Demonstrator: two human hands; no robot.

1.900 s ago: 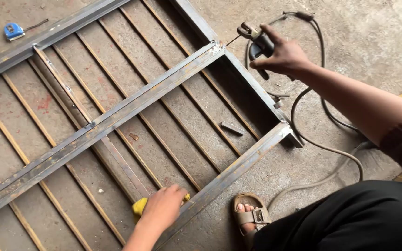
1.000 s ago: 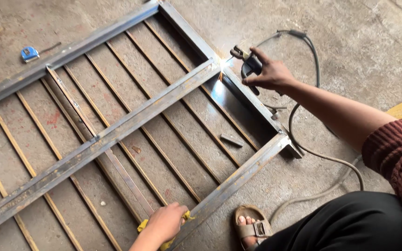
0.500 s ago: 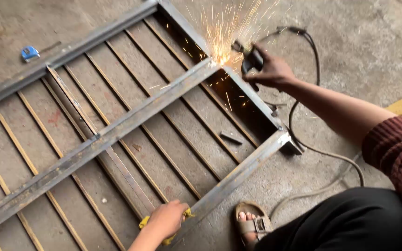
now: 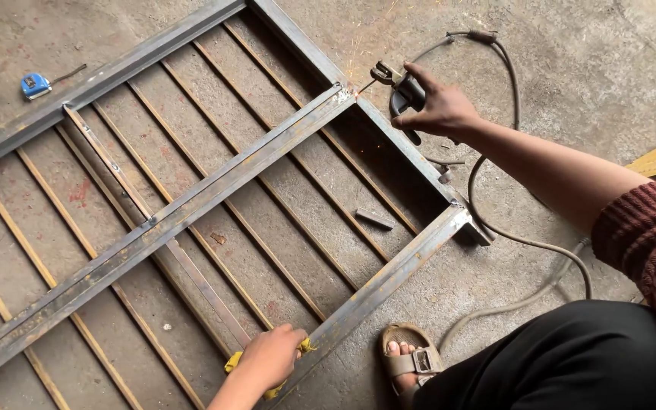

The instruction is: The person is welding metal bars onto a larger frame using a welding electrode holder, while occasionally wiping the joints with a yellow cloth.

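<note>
Black welding holder (image 4: pixel 404 95) w/in right fingers (image 4: pixel 428 81)

Frame bars (image 4: pixel 191 209) and cable (image 4: pixel 510 235) probably hem hands

Right arm outstretched, right hand (image 4: pixel 436 108) clenched; left hand (image 4: pixel 271 357) closed, palm down.

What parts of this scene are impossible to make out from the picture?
- Yellow object under the left hand: the hand covers most of it, so its kind is unclear.
- Welding holder: the right hand hides its grip.
- Metal frame: cut off at the left and bottom edges.
- Blue tape measure: too small for detail.
</note>
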